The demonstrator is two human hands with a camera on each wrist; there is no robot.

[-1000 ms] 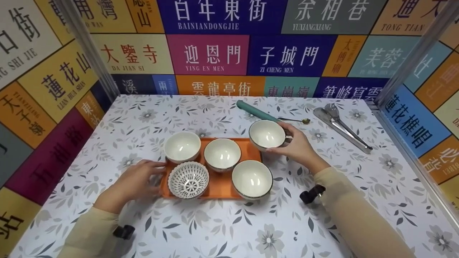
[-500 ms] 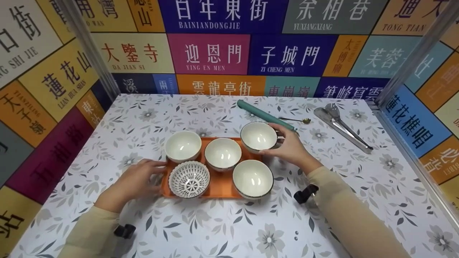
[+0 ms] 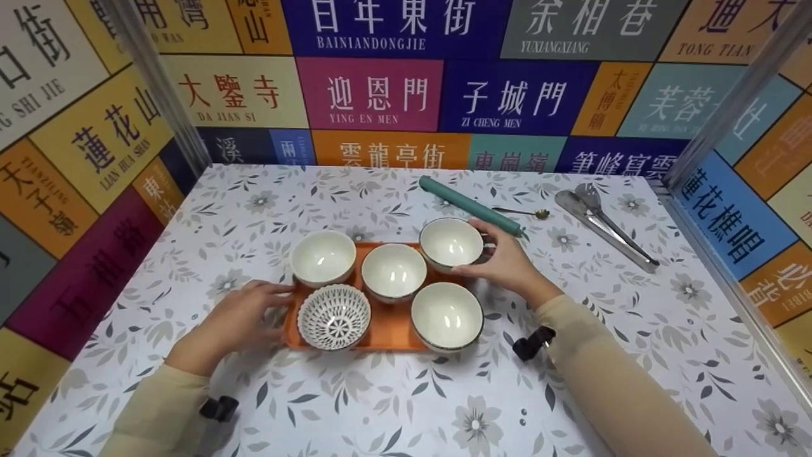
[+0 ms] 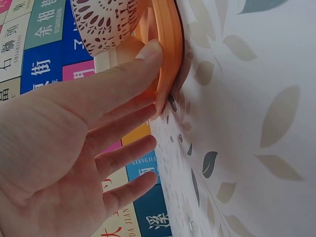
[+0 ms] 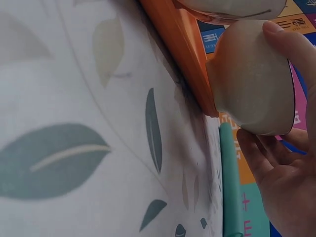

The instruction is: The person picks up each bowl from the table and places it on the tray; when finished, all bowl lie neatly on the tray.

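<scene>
My right hand point(image 3: 507, 261) grips a cream bowl point(image 3: 451, 244) with a dark rim at the far right corner of an orange tray point(image 3: 390, 331). In the right wrist view the thumb lies on one side of this bowl and the fingers on the other, its foot at the tray's edge. My left hand point(image 3: 244, 320) is at the tray's left side, fingers extended; the left wrist view shows the thumb on the tray's rim point(image 4: 170, 39). Beside it sits a black-and-white patterned bowl point(image 3: 334, 317). Three plain bowls, at back left point(image 3: 323, 259), middle point(image 3: 394, 271) and front right point(image 3: 447, 316), also stand on the tray.
Behind the tray lie a green stick-like roll point(image 3: 469, 204) and a small thin spoon point(image 3: 539, 214). Metal tongs point(image 3: 602, 225) rest at the back right of the floral tabletop point(image 3: 355, 406). Panels with printed characters point(image 3: 368, 95) enclose the back and sides.
My right hand has carried the bowl left and slightly nearer, over the tray's far right corner, exposing more of the green roll. The left hand has stayed at the tray.
</scene>
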